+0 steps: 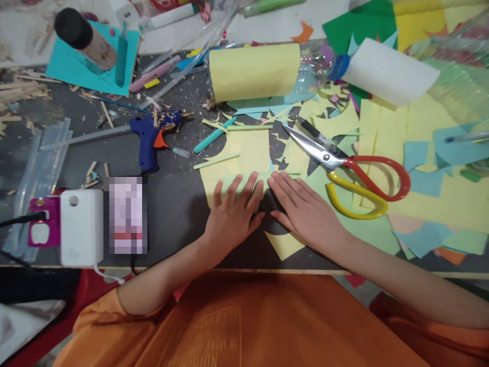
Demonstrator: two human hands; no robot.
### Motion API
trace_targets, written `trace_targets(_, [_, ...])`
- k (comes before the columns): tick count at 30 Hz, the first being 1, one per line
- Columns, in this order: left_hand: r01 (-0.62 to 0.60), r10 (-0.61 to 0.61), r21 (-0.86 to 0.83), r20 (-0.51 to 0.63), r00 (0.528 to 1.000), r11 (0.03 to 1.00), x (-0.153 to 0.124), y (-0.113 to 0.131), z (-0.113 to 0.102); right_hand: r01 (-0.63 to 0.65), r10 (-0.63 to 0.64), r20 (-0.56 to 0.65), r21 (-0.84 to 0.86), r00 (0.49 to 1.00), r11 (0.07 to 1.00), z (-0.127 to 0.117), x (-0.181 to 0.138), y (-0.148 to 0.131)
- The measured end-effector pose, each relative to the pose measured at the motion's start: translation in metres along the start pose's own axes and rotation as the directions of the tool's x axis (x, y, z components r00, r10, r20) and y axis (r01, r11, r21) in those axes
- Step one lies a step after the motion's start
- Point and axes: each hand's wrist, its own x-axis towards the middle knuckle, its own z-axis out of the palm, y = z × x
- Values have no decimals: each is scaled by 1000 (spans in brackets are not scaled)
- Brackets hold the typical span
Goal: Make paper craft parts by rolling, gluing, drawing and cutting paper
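Observation:
My left hand lies flat with fingers stretched out on a pale yellow paper sheet on the dark table. Beside it, my right hand also lies flat and open, its fingertips touching the same sheet's right part. The two hands almost meet at the fingertips. Red-and-yellow-handled scissors lie just right of my right hand, blades pointing up-left. A blue glue gun lies to the upper left of my left hand.
A rolled yellow paper around a clear bottle lies behind. Coloured paper scraps cover the right side. A white charger and a phone sit at front left. A brown bottle stands on teal paper far left.

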Motion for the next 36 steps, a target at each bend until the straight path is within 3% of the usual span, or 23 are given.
trace_targets(4, [-3,3,-7,10,1000,1000,-1,0,0,-24,23,-22,-38,999,999,-8,-2,1])
trace_targets(8, [14,-13,-21,16,1000,1000,1,1,-3,-37,28,-121,-67,992,997,-14,9,-2])
trace_targets(13, [-72,72,11,-52,996,997,7,2,-3,15,-42,-220,-120,975,993,-12,18,-1])
trace_targets(21, [-86,86,5,-72,994,996,5,-8,-8,43,-64,-346,-68,936,997,-14,29,40])
trace_targets(27, [-67,70,38,-97,993,997,0,-18,-12,131,-141,-332,-51,933,990,-8,42,41])
trace_targets(32, [-132,131,-22,-12,991,991,13,-17,-8,171,-163,-310,-2,937,985,2,45,38])
trace_targets(36, [-168,172,-65,52,984,984,18,-16,-5,207,-215,-311,-57,926,977,3,43,41])
